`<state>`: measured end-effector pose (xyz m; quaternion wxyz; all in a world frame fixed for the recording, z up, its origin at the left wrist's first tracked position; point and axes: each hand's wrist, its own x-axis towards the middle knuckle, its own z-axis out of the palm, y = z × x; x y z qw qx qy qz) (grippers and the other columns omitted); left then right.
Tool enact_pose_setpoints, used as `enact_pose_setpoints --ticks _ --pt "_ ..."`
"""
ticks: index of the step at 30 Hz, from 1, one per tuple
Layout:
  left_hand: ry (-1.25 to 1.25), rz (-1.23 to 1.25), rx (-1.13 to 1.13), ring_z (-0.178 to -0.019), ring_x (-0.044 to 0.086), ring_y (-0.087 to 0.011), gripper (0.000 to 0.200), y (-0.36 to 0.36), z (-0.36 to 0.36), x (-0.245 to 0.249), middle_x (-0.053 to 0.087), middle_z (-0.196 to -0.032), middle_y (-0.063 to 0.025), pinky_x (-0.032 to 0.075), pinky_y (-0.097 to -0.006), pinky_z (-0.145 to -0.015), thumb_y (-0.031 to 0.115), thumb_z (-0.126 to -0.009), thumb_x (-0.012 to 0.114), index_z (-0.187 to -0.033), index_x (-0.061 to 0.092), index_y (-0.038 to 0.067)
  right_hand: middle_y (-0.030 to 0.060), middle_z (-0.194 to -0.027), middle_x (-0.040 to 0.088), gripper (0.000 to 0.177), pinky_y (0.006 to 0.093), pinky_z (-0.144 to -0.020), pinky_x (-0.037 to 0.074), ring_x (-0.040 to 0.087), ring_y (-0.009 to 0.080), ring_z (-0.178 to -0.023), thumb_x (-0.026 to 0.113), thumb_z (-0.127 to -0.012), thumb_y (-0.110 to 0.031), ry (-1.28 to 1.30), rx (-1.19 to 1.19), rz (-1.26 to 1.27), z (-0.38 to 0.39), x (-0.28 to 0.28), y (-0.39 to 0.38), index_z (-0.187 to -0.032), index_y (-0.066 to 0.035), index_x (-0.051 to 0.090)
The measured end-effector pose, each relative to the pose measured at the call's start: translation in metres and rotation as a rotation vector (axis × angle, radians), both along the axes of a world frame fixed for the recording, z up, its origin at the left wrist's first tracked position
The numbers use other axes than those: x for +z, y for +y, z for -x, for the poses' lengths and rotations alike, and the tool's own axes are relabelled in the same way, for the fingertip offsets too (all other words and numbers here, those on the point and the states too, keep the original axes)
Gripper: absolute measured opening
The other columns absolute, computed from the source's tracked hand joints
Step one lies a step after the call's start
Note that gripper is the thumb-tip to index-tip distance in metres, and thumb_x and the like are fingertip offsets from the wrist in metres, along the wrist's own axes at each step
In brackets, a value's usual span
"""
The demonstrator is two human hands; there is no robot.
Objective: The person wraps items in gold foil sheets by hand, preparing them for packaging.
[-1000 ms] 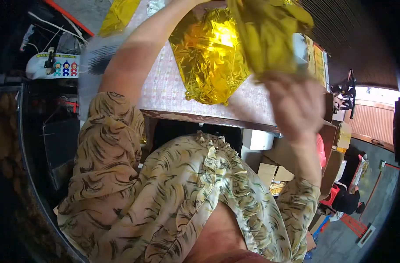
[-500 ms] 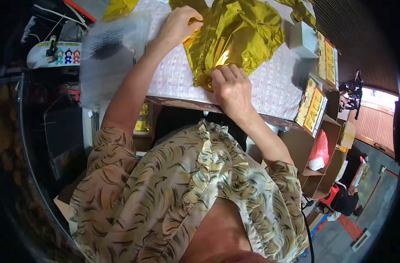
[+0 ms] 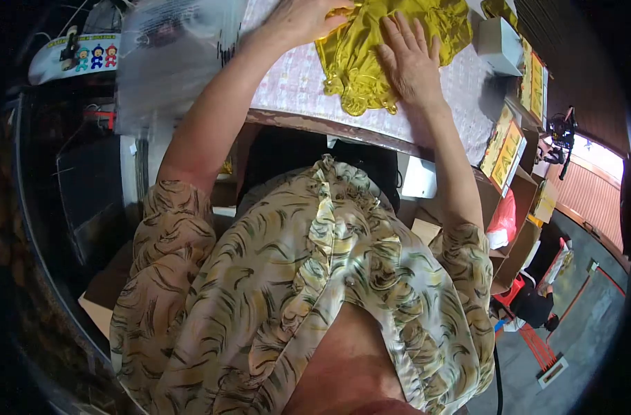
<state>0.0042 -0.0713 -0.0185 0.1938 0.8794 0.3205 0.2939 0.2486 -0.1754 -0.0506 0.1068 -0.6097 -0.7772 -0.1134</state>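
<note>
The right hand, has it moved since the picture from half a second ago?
Yes. The right hand has moved inward, away from the table's front edge, and now lies spread on the gold foil.

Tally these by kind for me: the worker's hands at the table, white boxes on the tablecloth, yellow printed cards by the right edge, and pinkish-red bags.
Hands: 2 (left hand, right hand)
White box: 1
Yellow cards: 2 (upper card, lower card)
Pinkish-red bag: 1
Total: 6
</note>
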Motion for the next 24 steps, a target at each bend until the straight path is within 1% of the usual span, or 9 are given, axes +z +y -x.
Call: enact_pose_setpoints --ticks 2,4,5,8,11,13,14,16,24 --pt "0.02 0.015 0.019 -0.112 0.061 -0.0368 0.026 0.001 0.001 -0.003 0.068 -0.118 -0.0138 0.05 -0.0448 -0.096 0.016 -0.09 0.072 -0.113 0.076 0.005 0.0055 -0.166 0.036 0.055 0.0629 -0.123 0.014 0.031 0.0354 -0.153 0.045 -0.109 -0.044 0.009 0.055 0.004 -0.007 -0.001 0.0 -0.159 -0.022 0.039" --pt "0.02 -0.015 0.008 -0.113 0.061 -0.0365 0.026 0.003 0.001 -0.006 0.068 -0.119 -0.0135 0.05 -0.045 -0.096 0.016 -0.089 0.072 -0.113 0.076 0.005 0.0043 -0.164 0.039 0.055 0.0681 -0.12 0.018 0.035 0.0361 -0.151 0.045 -0.108 -0.046 0.067 0.104 0.0 -0.01 -0.001 0.001 -0.157 -0.024 0.041" --pt "0.02 -0.012 0.01 -0.113 0.061 -0.0365 0.026 0.004 0.002 -0.007 0.068 -0.119 -0.0135 0.05 -0.045 -0.096 0.016 -0.089 0.072 -0.113 0.076 0.005 0.0053 -0.166 0.036 0.053 0.0627 -0.124 0.011 0.029 0.0349 -0.154 0.044 -0.109 -0.043 0.07 0.092 0.037 -0.011 0.0 0.0 -0.159 -0.023 0.04" --pt "-0.001 -0.025 -0.002 -0.113 0.061 -0.0364 0.027 0.004 0.002 -0.007 0.068 -0.119 -0.0135 0.05 -0.0449 -0.097 0.016 -0.089 0.072 -0.113 0.076 0.005 0.0055 -0.166 0.035 0.053 0.0631 -0.123 0.011 0.03 0.0351 -0.154 0.044 -0.109 -0.043 0.068 0.1 0.07 -0.01 0.0 -0.001 -0.159 -0.023 0.04" --pt "-0.025 0.018 0.018 -0.115 0.06 -0.0366 0.023 0.005 0.002 -0.008 0.068 -0.119 -0.0136 0.049 -0.045 -0.099 0.017 -0.089 0.072 -0.107 0.077 0.004 0.0061 -0.166 0.035 0.053 0.0639 -0.123 0.012 0.03 0.0357 -0.153 0.044 -0.109 -0.041 0.08 0.112 0.065 -0.006 0.002 -0.004 -0.159 -0.022 0.04" --pt "-0.008 -0.219 -0.044 -0.103 0.065 -0.0359 0.042 0.012 0.004 -0.022 0.068 -0.118 -0.015 0.053 -0.0433 -0.091 0.011 -0.088 0.073 -0.129 0.068 0.007 0.0067 -0.166 0.035 0.053 0.0643 -0.122 0.013 0.031 0.0361 -0.153 0.045 -0.109 -0.04 0.09 0.106 0.075 -0.004 0.003 -0.008 -0.158 -0.021 0.041" --pt "-0.009 -0.239 -0.044 -0.103 0.065 -0.0359 0.042 0.011 0.002 -0.026 0.068 -0.118 -0.015 0.053 -0.0433 -0.091 0.011 -0.088 0.073 -0.129 0.068 0.007 0.0073 -0.166 0.035 0.052 0.0646 -0.122 0.013 0.031 0.0364 -0.153 0.045 -0.109 -0.039 0.098 0.1 0.078 -0.003 0.005 -0.006 -0.158 -0.02 0.041" --pt "0.063 -0.097 0.057 -0.123 0.059 -0.0305 0.027 0.009 -0.003 -0.029 0.067 -0.13 -0.0081 0.047 -0.0412 -0.106 0.022 -0.093 0.073 -0.117 0.076 0.009 0.0108 -0.165 0.036 0.053 0.0652 -0.121 0.014 0.032 0.0374 -0.152 0.047 -0.109 -0.038 0.11 0.06 0.113 0.003 0.008 -0.006 -0.157 -0.019 0.042" --pt "0.021 -0.037 0.037 -0.122 0.059 -0.0313 0.032 0.006 -0.001 -0.023 0.066 -0.13 -0.0085 0.047 -0.0424 -0.106 0.021 -0.091 0.075 -0.12 0.073 0.007 0.0133 -0.164 0.037 0.053 0.067 -0.12 0.018 0.033 0.0385 -0.15 0.049 -0.108 -0.033 0.137 0.024 0.14 0.012 0.012 -0.009 -0.157 -0.017 0.041"
